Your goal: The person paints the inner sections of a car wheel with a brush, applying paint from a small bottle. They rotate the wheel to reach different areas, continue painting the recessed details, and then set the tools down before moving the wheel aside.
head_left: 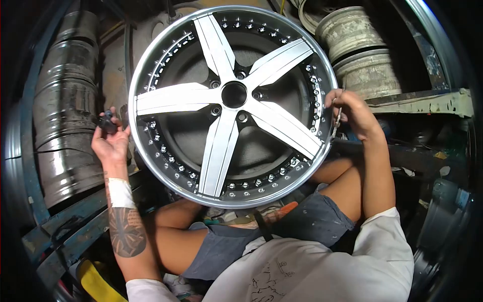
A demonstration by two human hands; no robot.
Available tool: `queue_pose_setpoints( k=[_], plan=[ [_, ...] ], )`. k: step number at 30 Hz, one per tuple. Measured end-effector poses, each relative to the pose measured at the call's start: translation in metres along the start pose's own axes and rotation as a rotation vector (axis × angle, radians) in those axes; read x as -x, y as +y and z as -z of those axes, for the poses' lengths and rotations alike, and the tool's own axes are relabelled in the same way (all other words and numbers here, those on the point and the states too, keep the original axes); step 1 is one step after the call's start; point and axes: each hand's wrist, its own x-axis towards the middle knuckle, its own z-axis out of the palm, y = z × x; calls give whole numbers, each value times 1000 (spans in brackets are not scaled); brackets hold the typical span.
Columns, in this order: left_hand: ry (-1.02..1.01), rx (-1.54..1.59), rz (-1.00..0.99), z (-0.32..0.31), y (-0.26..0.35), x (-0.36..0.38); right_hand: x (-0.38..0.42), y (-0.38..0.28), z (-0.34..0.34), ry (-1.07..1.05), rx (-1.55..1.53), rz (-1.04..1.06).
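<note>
A large five-spoke car wheel rim (216,151) with a polished lip and white-silver spokes fills the middle of the view, over my knees. Many small bolts ring its inner edge, and a round hole opens at the hub. To the left of the lip is my left hand (113,143), palm up, its fingers curled round a small black object (106,122) whose kind does not show. Over at the right lip, my right hand (356,113) is closed on a thin metal tool (337,118) that hangs down along the rim's edge, its upper end between thumb and fingers.
Stacked shiny wheel barrels (68,116) stand on the left. Dull, worn rims (362,55) are stacked at the upper right, above a pale shelf edge (422,103). Blue metal beams (75,201) run along the lower left, near a yellow object (98,284).
</note>
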Motion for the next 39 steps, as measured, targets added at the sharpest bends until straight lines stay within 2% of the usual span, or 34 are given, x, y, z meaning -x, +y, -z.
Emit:
queue_pose_setpoints(
  k=[5, 8, 10, 21, 25, 30, 33, 34, 37, 39],
  plan=[
    [-7, 61, 37, 8, -6, 1, -5, 4, -9, 50, -17, 47],
    [-35, 28, 40, 9, -7, 5, -10, 5, -10, 124, -84, 34],
    [-25, -5, 39, 6, -7, 8, -12, 8, -14, 162, -22, 91],
    [27, -162, 57, -7, -4, 24, -22, 1, -15, 290, -32, 46],
    [45, -173, 97, -8, 0, 30, -38, -2, -18, 301, 7, 119],
    [80, -159, 117, -3, -5, 61, -67, -19, -4, 322, -33, 128],
    [95, -159, 124, -3, -15, 87, -100, -25, 7, 419, -62, 195],
    [99, -150, 133, -4, -19, 98, -109, -27, 18, 389, 1, 184],
    [75, -121, 170, 6, -29, 128, -139, -25, 34, 406, -98, 237],
    [91, -68, 198, 18, -35, 140, -136, -31, 31, 350, -90, 183]
  ],
)
